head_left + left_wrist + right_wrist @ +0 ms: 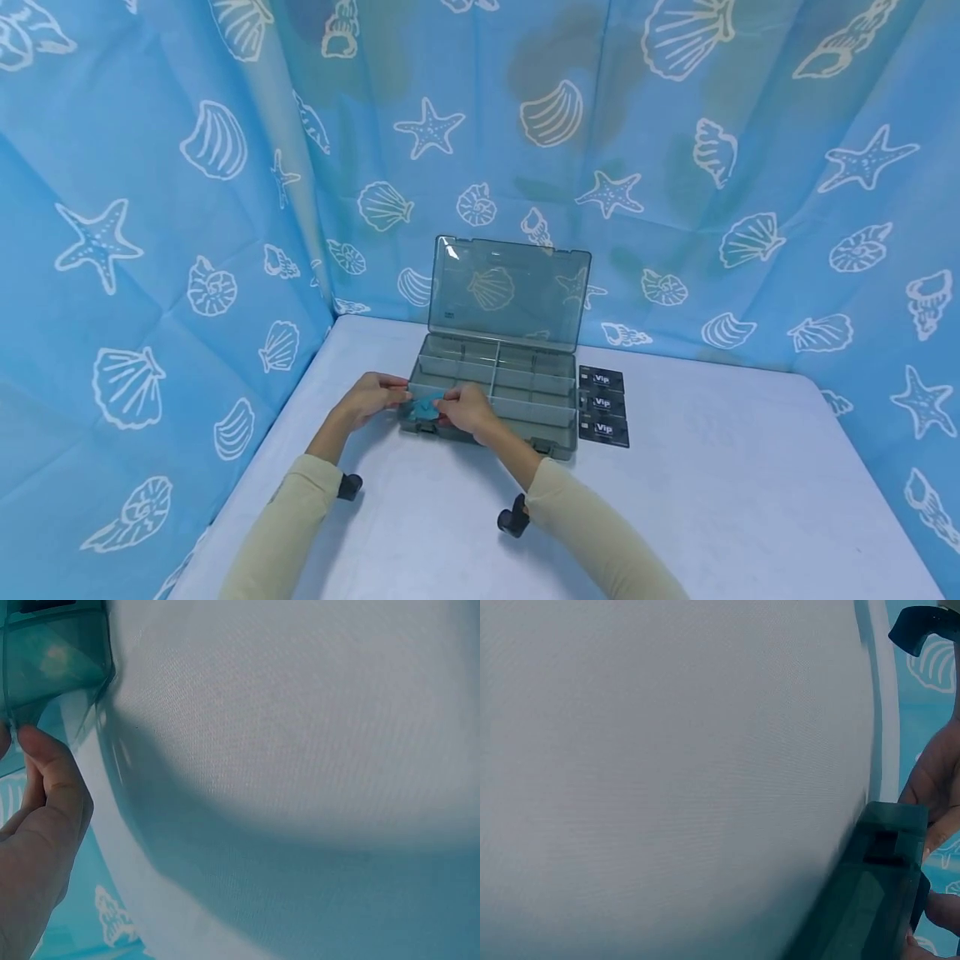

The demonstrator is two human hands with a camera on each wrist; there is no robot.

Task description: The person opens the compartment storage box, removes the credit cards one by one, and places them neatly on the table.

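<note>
A grey see-through divided storage box (551,434) stands with its lid (510,292) raised at the back. My left hand (371,398) is at the box's left wall, thumb and finger pinching its edge; in the left wrist view the left hand (45,825) shows this pinch. With thumb and fingers my right hand (468,408) pinches a small flat teal piece (425,407) over the front left compartment. What the piece is cannot be told. In the right wrist view only the right fingertips (943,911) show behind the box's front wall.
Three black cards (603,403) marked "Vip" lie in a column along the box's right side. The white table (720,467) spreads right and in front. Blue curtains (480,158) with shell prints hang behind and at both sides.
</note>
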